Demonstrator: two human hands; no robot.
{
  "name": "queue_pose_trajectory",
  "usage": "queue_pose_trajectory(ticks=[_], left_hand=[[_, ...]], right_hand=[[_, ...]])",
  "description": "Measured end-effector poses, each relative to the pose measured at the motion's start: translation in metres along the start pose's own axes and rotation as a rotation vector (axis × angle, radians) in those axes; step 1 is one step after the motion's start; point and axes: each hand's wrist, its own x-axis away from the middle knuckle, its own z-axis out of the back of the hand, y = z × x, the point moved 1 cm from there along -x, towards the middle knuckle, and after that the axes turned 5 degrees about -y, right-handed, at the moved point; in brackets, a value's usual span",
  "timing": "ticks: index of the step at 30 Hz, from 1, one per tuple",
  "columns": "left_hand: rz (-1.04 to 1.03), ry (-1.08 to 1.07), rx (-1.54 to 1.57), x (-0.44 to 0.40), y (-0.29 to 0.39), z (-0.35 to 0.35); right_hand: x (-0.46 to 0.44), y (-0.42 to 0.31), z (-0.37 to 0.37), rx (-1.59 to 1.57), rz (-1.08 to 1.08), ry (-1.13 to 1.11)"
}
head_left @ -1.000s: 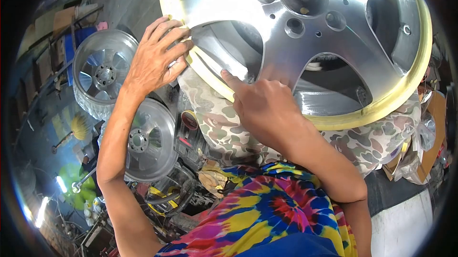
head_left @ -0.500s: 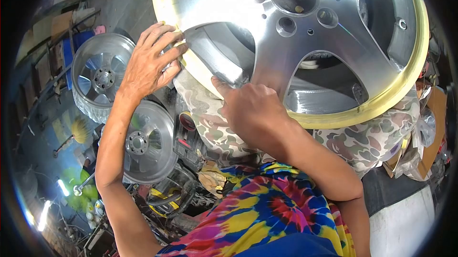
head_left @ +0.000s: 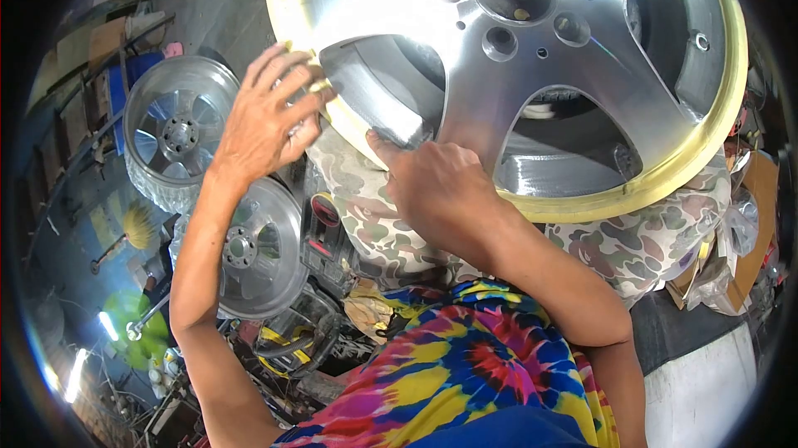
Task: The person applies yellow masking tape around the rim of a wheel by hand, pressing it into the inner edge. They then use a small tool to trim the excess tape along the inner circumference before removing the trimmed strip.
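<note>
A large silver alloy wheel (head_left: 474, 99) lies face up, its outer lip covered with yellow masking tape (head_left: 632, 209). At the wheel's left edge is my left hand (head_left: 270, 111), fingers spread and slightly bent, a little blurred, with yellow tape showing by the fingertips. My right hand (head_left: 445, 190) rests at the lower left of the lip. Its index finger is stretched out and touches the taped edge; the other fingers are curled and mostly hidden. Beneath the wheel is a camouflage cloth (head_left: 632, 253).
Two more alloy wheels, an upper one (head_left: 179, 136) and a lower one (head_left: 258, 253), stand at the left. A yellow brush (head_left: 140, 228) and a green fan (head_left: 133, 327) are farther left. Cardboard (head_left: 752, 224) and plastic bags are at the right.
My left hand has shifted slightly right and down along the lip, its fingers blurred by motion. My right hand stays in nearly the same place.
</note>
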Motion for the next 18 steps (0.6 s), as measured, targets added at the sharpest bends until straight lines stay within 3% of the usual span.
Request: queue_pose_trajectory(ticks=[15,18], left_hand=[[-0.003,-0.016,-0.001,0.000,-0.001,-0.003],[0.006,-0.029,0.013,0.002,-0.001,-0.006]], right_hand=[[0.006,-0.006,-0.004,0.017,0.079,0.041],[0.009,-0.015,0.002,-0.014,0.035,-0.066]])
